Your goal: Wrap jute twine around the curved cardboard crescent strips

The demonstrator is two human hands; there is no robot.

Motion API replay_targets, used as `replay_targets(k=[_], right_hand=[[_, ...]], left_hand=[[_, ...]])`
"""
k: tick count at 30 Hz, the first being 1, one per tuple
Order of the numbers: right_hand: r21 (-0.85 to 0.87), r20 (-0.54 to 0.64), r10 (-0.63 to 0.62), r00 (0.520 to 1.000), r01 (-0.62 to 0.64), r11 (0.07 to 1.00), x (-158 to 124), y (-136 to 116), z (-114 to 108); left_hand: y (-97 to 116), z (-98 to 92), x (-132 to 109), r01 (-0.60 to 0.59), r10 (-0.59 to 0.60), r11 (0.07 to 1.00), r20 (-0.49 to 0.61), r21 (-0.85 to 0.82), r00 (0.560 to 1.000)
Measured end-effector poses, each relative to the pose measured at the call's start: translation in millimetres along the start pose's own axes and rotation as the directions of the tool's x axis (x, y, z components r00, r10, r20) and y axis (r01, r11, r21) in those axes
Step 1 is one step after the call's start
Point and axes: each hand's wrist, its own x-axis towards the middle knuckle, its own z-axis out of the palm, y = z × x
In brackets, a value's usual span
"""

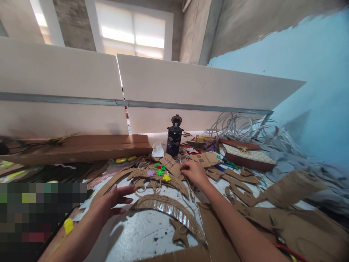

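My left hand [117,199] hovers over the white tabletop with its fingers apart, holding nothing, left of the twine-wrapped cardboard arches. My right hand [195,174] is closed beyond them, with thumb and fingertips pressed together; what they hold, if anything, is hidden. A thin strand of twine [192,190] hangs just below those fingers. Between my hands lies the far arch [174,182], with green, yellow and purple flower shapes on or beside it. The near arch [169,208] shows a shiny strip along its side. A cardboard star [179,233] rests under its right end.
A dark bottle [173,140] stands with its lid up before the white panel. Rightward are a patterned handbag [247,156], coiled white strips [240,125], a twine roll [296,187], cardboard scraps and scissors [279,238]. A long cardboard tray [89,147] lies far left.
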Motion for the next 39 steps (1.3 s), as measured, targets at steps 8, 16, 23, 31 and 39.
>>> replay_targets(k=[8,16,23,31,39], right_hand=[[0.057,0.069,0.015,0.997,-0.019,0.998,6,7,-1],[0.091,0.023,0.051,0.998,-0.053,0.994,9,12,-1],[0.159,0.003,-0.002,1.000,0.002,0.987,5,-4,-9],[0.244,0.295,-0.249,0.923,0.180,0.953,-23,-57,10],[0.110,0.407,-0.285,0.868,0.263,0.959,-53,-89,16]], left_hand=[[7,5.8,-6,-0.014,0.014,1.000,-0.009,0.024,1.000],[12,8.3,-24,-0.131,0.164,0.947,-0.089,0.294,0.982],[2,12.0,-29,-0.303,0.382,0.528,0.097,0.793,0.919],[11,36.7,-48,-0.280,0.358,0.369,0.142,0.886,0.923],[9,41.3,-50,-0.321,0.368,0.475,0.146,0.819,0.918]])
